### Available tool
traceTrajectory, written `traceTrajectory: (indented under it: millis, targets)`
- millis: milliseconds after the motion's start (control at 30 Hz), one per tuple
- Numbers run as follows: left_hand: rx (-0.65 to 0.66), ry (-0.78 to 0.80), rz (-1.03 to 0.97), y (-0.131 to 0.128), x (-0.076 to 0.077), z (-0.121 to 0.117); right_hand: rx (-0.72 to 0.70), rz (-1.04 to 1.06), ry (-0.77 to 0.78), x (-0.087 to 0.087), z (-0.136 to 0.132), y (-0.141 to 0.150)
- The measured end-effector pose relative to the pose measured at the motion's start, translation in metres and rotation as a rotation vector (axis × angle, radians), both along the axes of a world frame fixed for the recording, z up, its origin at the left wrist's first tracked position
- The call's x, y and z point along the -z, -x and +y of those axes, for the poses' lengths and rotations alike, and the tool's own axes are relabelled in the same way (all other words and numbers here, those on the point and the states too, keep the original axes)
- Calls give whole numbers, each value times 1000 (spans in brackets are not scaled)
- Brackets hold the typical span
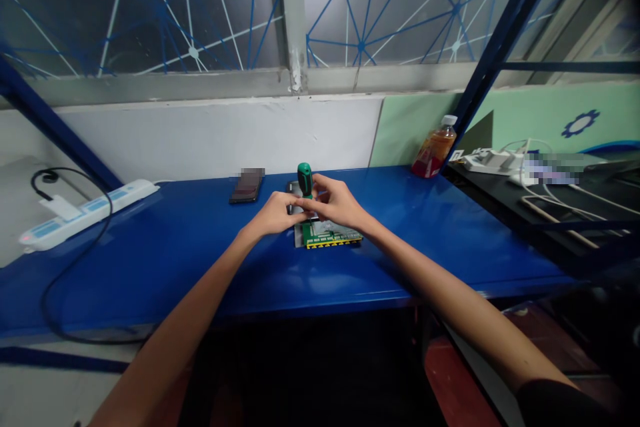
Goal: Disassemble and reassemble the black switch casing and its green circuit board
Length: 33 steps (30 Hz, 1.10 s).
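A screwdriver (305, 179) with a green and black handle stands about upright over a green circuit board (327, 232), which has a yellow strip along its near edge. My right hand (340, 203) is closed around the lower part of the handle. From the other side, my left hand (274, 213) brings its thumb and fingers together low at the tool, touching my right fingers. Whatever the left fingertips pinch is hidden, and so is the screwdriver's tip. Behind the hands, a dark flat piece (291, 187) shows in part beside the handle.
On the blue table (200, 267) lies a dark phone (247, 185), back left of the hands. A white power strip (95, 213) with a black cable is at far left. A bottle (434, 150) leans at back right, near white cables (545, 197) on a black surface.
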<state>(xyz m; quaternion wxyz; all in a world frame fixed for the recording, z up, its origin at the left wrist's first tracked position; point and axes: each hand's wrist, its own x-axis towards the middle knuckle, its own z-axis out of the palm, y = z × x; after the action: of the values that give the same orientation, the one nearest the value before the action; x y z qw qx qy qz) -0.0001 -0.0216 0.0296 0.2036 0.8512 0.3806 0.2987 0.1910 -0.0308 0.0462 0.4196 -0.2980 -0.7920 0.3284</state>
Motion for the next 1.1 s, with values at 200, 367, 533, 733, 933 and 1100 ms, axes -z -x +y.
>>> traceTrajectory:
  millis: [200, 367, 533, 733, 933, 1100]
  targets:
    - [24, -53, 28, 0, 1, -1, -1, -9, -8, 0, -1, 0]
    - [24, -44, 21, 1, 2, 0, 3, 4, -11, 0, -2, 1]
    - [17, -26, -17, 1, 2, 0, 11, -12, -22, -1, -3, 0]
    - [-6, -8, -13, 1, 3, 1, 19, -20, -50, -2, -4, 1]
    - [-42, 14, -44, 0, 5, 2, 23, -31, -49, -3, -5, 0]
    - [-56, 22, -55, -1, 5, 1, 31, -49, -43, -4, -5, 0]
